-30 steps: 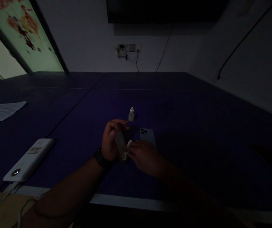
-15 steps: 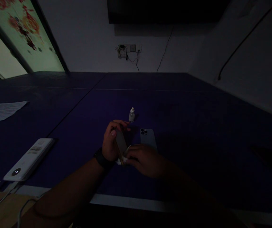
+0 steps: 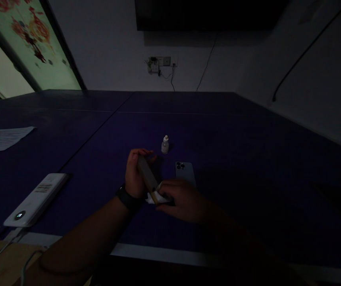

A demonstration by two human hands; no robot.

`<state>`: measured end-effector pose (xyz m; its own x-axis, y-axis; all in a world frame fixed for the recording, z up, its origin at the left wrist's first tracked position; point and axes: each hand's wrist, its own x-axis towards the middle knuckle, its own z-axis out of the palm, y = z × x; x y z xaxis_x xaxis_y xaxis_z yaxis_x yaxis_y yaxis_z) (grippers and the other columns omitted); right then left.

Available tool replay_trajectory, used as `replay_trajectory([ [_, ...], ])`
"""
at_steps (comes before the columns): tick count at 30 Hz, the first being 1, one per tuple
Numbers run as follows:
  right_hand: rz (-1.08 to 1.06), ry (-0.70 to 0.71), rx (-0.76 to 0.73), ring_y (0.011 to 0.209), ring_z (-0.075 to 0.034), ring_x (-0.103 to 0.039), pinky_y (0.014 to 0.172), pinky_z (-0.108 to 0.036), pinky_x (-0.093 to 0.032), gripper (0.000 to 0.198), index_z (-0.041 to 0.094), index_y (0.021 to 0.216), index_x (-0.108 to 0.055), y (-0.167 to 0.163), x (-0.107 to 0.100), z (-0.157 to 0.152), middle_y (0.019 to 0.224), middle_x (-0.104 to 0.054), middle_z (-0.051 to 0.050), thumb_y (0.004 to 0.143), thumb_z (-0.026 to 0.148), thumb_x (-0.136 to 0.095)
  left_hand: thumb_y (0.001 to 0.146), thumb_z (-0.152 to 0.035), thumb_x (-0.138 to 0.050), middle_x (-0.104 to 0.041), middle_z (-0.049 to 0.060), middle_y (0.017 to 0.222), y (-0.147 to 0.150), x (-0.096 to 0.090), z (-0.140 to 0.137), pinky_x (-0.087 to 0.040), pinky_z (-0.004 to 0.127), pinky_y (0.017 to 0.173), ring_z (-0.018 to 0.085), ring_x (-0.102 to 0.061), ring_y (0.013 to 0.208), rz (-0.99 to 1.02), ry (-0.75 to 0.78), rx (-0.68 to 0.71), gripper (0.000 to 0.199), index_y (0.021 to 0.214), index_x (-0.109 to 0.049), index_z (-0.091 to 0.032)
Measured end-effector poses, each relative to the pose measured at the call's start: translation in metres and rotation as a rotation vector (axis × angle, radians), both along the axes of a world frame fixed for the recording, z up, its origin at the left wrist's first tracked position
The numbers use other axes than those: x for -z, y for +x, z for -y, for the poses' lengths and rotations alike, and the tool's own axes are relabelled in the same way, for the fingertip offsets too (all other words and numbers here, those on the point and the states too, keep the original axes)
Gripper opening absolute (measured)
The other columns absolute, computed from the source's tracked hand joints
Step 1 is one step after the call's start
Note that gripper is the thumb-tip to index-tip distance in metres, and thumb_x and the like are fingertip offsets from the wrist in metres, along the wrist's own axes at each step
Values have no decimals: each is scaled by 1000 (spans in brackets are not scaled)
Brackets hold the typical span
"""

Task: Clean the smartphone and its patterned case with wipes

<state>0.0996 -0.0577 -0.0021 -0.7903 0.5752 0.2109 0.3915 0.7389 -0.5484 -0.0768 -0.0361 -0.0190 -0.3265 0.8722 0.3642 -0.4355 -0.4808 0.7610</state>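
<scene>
My left hand point(image 3: 135, 174), with a dark watch on its wrist, is closed around a phone point(image 3: 147, 173) with a yellowish edge, held tilted above the table. My right hand point(image 3: 183, 200) pinches a white tissue point(image 3: 158, 197) against the phone's lower end; some of the tissue is hidden by the fingers. Just beyond my right hand lies a second phone point(image 3: 185, 171), pale blue, its camera lenses facing up. A small white-capped dropper bottle point(image 3: 164, 145) stands upright past my left fingertips.
On the left, a white power bank point(image 3: 37, 200) with cables plugged in lies near the front edge of the dark blue table point(image 3: 107, 137). Printed papers point(image 3: 3, 140) are farther left. Wall sockets point(image 3: 160, 62) and a dark screen point(image 3: 209, 16) are at the back.
My left hand has shifted slightly left and turned the phone, so it leans more to the left. More of the white tissue shows under my right fingers.
</scene>
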Motion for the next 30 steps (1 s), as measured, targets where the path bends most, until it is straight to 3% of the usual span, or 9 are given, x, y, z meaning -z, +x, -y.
replay_trajectory([
  [6,-480,-37,144,81,-18,-61,74,-31,-46,11,22,92,-65,10,-6,-8,91,-68,-3,93,32,-69,92,-51,-61,-64,1,84,-11,-3,-11,-57,34,83,19,-70,93,94,-234,15,28,87,-66,-23],
  [9,-741,-188,305,79,-17,-61,72,-31,-48,20,23,88,-67,16,-11,-13,88,-66,-1,93,43,-68,92,-48,-61,-70,5,81,-11,-2,-11,-57,32,70,21,-71,80,-18,-339,192,29,91,-72,-21],
  [13,-952,-454,448,70,-16,-60,63,-27,-49,35,24,89,-70,24,-14,-21,78,-66,0,83,58,-76,93,-47,-57,-77,16,105,-13,-3,-6,-61,34,66,25,-73,87,-140,-418,534,39,108,-77,-16],
  [17,-992,-537,472,63,-15,-59,55,-26,-49,42,24,87,-69,27,-15,-25,74,-66,1,80,65,-74,91,-42,-51,-76,18,116,-23,-9,-3,-64,44,77,30,-75,97,-152,-447,957,47,121,-74,-14],
  [21,-991,-610,460,57,-14,-57,52,-25,-48,43,23,83,-67,24,-16,-24,68,-64,2,76,65,-77,83,-38,-51,-74,17,124,-28,-14,3,-62,52,81,37,-75,103,-159,-461,1241,58,134,-67,-18],
  [26,-960,-678,445,53,-13,-54,48,-24,-44,41,22,79,-68,19,-14,-22,64,-63,2,76,62,-77,91,-64,-45,-71,21,130,-23,-12,12,-54,56,96,36,-74,107,-257,-469,1346,67,134,-66,-17],
  [30,-941,-724,426,55,-13,-55,50,-24,-45,41,21,78,-69,20,-12,-22,66,-64,1,74,61,-79,96,-67,-44,-72,19,128,-23,-8,12,-52,47,100,32,-71,116,-230,-443,1313,67,139,-63,-18],
])
